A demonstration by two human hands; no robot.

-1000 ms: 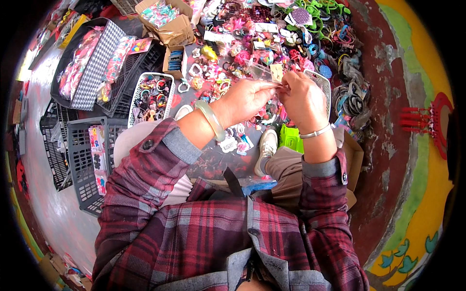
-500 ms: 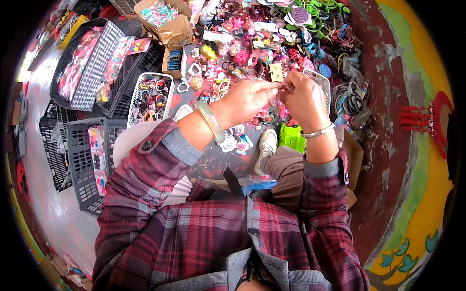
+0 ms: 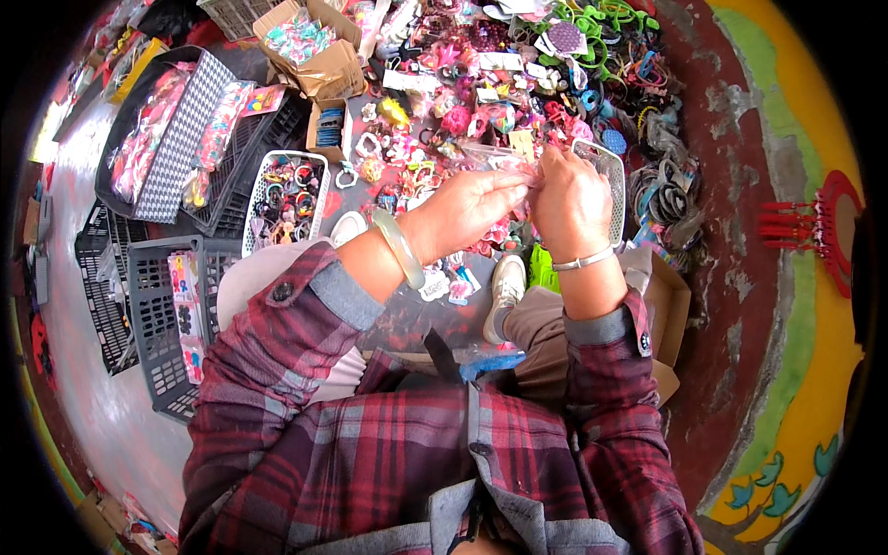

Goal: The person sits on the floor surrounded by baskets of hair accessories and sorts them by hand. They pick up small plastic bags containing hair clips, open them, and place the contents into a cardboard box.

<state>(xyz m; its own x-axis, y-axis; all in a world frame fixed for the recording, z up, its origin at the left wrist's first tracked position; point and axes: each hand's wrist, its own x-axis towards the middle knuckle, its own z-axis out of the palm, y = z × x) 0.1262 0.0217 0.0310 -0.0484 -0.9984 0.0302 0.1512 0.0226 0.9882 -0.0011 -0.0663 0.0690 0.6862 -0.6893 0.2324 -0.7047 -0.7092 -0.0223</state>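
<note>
My two hands meet in front of me, above the heap of hair accessories [image 3: 435, 176]. Between their fingertips is a thin, clear plastic piece [image 3: 499, 155] that looks like a small bag, with something pinkish by it, mostly hidden by the fingers. My left hand [image 3: 470, 211], its fingers long and pressed together, pinches it from the left. My right hand [image 3: 575, 205] is closed with curled fingers on the other side. A white basket [image 3: 618, 171] stands just behind the right hand, and a bright green object [image 3: 543, 270] lies below it.
At the left are a white basket of hair ties [image 3: 324, 199], a grey crate [image 3: 153, 324] and a black box of packaged goods [image 3: 118, 157]. Open cardboard boxes [image 3: 338, 74] stand at the back. Green hoops [image 3: 601, 42] and coiled bands [image 3: 664, 199] lie at the right, near a painted wall [image 3: 786, 203].
Both hands have moved slightly lower and still meet at the fingertips. More of the clear plastic shows beyond the left fingers. The right wrist now covers more of the green object.
</note>
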